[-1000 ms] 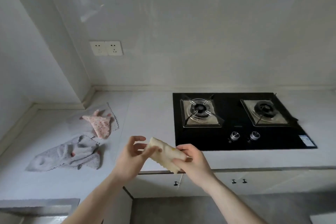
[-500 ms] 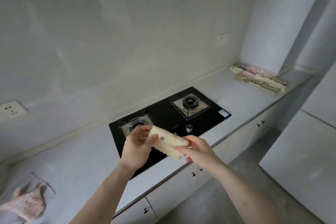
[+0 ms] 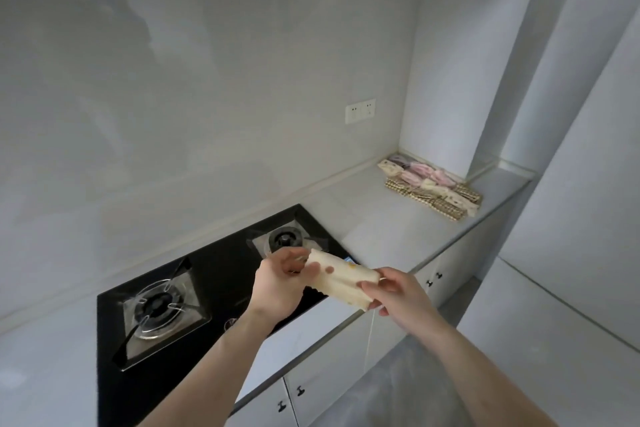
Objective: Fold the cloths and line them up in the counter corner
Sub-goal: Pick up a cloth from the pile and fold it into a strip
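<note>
A folded cream cloth (image 3: 341, 279) with small coloured spots is held in the air above the front edge of the hob. My left hand (image 3: 282, 282) pinches its left end and my right hand (image 3: 394, 291) grips its right end. Far to the right, in the counter corner (image 3: 401, 156), several folded cloths (image 3: 429, 185) lie side by side in rows, pink, cream and checked.
A black two-burner gas hob (image 3: 194, 291) is set into the pale counter (image 3: 381, 222) below my hands. White cabinet doors with small dark knobs run under the counter. A wall socket (image 3: 360, 112) sits above the corner. A tall white unit stands at the right.
The view has swung right, from the left counter with the unfolded pink and grey cloths to the right corner with the folded rows. Both hands keep hold of the cream cloth.
</note>
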The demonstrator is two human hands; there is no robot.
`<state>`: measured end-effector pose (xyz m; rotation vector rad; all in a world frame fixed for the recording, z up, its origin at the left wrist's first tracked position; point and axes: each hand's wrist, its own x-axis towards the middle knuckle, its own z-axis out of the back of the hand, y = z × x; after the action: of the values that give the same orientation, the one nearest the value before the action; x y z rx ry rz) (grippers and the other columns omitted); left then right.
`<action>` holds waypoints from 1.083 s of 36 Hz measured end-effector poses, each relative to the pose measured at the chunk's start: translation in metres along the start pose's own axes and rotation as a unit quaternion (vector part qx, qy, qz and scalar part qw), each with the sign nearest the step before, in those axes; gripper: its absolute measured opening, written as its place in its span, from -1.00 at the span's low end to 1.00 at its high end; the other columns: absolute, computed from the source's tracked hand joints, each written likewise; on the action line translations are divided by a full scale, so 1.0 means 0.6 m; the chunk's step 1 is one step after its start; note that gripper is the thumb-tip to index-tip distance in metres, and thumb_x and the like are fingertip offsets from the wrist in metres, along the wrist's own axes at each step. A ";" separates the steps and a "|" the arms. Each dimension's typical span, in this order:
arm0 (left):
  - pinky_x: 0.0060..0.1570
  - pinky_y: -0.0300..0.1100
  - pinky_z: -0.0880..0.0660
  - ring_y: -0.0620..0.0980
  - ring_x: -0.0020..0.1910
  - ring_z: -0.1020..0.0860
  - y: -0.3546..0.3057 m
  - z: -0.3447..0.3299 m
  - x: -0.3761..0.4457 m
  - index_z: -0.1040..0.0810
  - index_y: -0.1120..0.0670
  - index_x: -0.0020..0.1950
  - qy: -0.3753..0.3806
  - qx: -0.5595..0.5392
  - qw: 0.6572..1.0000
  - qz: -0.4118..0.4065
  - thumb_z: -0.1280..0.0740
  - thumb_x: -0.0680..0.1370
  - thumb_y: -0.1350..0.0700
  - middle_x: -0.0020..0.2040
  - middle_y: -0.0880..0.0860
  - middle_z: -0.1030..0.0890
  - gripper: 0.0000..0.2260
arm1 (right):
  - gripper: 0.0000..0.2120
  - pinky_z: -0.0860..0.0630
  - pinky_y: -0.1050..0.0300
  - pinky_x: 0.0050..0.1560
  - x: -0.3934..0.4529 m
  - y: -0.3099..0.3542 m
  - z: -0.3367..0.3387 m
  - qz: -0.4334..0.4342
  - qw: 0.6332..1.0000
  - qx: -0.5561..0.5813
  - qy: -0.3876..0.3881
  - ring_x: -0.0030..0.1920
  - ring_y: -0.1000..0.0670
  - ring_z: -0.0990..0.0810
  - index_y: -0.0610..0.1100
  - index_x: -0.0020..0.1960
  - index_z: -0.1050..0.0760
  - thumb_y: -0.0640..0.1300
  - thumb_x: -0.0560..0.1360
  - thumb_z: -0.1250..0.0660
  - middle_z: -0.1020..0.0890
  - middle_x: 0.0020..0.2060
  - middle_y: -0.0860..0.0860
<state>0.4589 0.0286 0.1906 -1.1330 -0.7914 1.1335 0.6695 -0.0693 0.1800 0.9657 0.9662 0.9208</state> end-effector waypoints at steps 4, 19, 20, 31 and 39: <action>-0.18 -0.27 -0.61 -0.19 -0.17 -0.68 -0.025 -0.061 0.047 -0.61 -0.04 0.19 0.004 0.015 1.000 0.007 -0.49 0.54 0.10 -0.14 -0.13 -0.70 -0.76 | -0.87 -0.56 0.22 -0.21 0.040 -0.002 0.061 -0.013 1.000 0.004 -0.005 -0.18 0.02 -0.72 -0.08 0.03 -0.64 -0.07 0.51 -0.45 -0.73 -0.17 0.01; -0.22 -0.12 -0.57 -0.04 -0.30 -0.62 -0.050 -0.219 0.308 -0.62 -0.06 -0.05 0.016 0.064 0.998 0.011 -0.57 0.44 -0.02 -0.21 -0.03 -0.70 -0.81 | -0.84 -0.56 0.21 -0.28 0.261 -0.012 0.216 -0.022 0.996 -0.053 -0.066 -0.26 0.08 -0.70 -0.10 -0.05 -0.63 -0.01 0.51 -0.45 -0.71 -0.27 0.02; -0.25 -0.16 -0.53 -0.05 -0.29 -0.62 -0.053 -0.227 0.325 -0.61 -0.05 -0.05 0.017 0.065 0.998 0.012 -0.57 0.44 -0.03 -0.21 -0.03 -0.70 -0.80 | -0.84 -0.55 0.19 -0.28 0.279 -0.013 0.224 -0.030 0.996 -0.056 -0.069 -0.30 0.09 -0.68 -0.10 -0.05 -0.63 0.00 0.51 -0.45 -0.70 -0.29 0.03; -0.30 -0.25 -0.54 -0.14 -0.23 -0.69 -0.061 -0.292 0.488 -0.50 -0.09 0.22 0.089 0.084 0.992 0.042 -0.44 0.56 0.02 -0.01 -0.09 -0.69 -0.74 | -0.86 -0.49 0.19 -0.31 0.474 -0.037 0.293 -0.128 0.987 0.029 -0.094 -0.40 0.09 -0.62 -0.16 -0.12 -0.61 -0.10 0.51 -0.48 -0.68 -0.34 -0.04; -0.36 -0.28 -0.54 -0.01 -0.19 -0.69 -0.055 -0.305 0.597 -0.51 -0.16 0.17 0.060 0.138 0.987 0.064 -0.38 0.55 0.04 0.02 -0.10 -0.65 -0.78 | -0.85 -0.48 0.15 -0.29 0.656 -0.065 0.344 -0.177 0.972 0.112 -0.110 -0.28 0.00 -0.62 -0.20 -0.02 -0.62 -0.14 0.49 -0.49 -0.67 -0.23 -0.11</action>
<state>0.7342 0.3208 0.1523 -1.0181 -0.4572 1.2279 0.9857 0.2362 0.1057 1.0186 1.0243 0.4015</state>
